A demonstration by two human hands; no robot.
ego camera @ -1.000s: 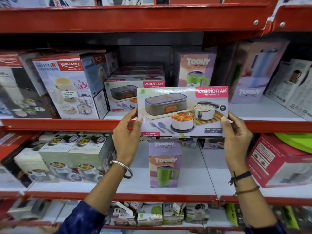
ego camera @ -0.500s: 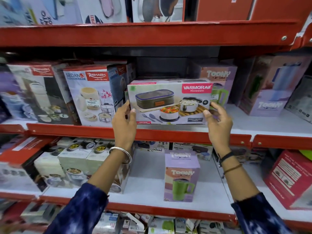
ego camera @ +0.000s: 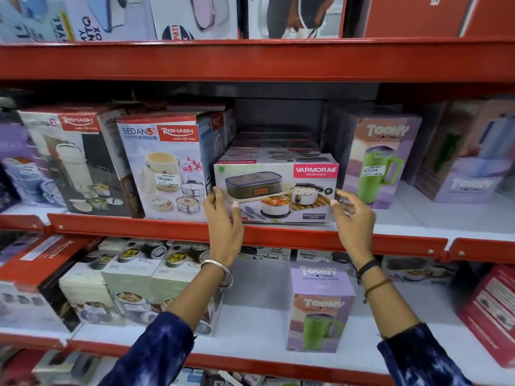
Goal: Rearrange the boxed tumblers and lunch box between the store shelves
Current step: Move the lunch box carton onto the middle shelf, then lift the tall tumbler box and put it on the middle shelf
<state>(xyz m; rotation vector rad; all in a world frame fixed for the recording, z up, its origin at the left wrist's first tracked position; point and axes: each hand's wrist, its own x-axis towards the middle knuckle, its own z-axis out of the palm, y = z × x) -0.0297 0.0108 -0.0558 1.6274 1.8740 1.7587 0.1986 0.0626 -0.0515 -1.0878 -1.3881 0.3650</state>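
The Varmora lunch box (ego camera: 278,188) rests on the middle shelf (ego camera: 139,227), in front of a stack of similar boxes (ego camera: 276,146). My left hand (ego camera: 223,221) grips its lower left corner, thumb on the front face. My right hand (ego camera: 355,221) pinches its right edge with thumb and forefinger, the other fingers loose. A lilac Toony tumbler box (ego camera: 381,160) with a green mug picture stands just right of the lunch box. Another Toony tumbler box (ego camera: 320,305) stands alone on the shelf below.
A Rishabh Sedan-3 lunch pack box (ego camera: 167,168) stands tight against the lunch box's left side. More Toony boxes (ego camera: 468,168) fill the right end. Stacked food-container boxes (ego camera: 133,277) and a red box (ego camera: 490,310) sit on the lower shelf.
Both hands lifted the lunch box from in front of the lower shelf up onto the middle shelf and pushed it back between the Rishabh box and the Toony box.
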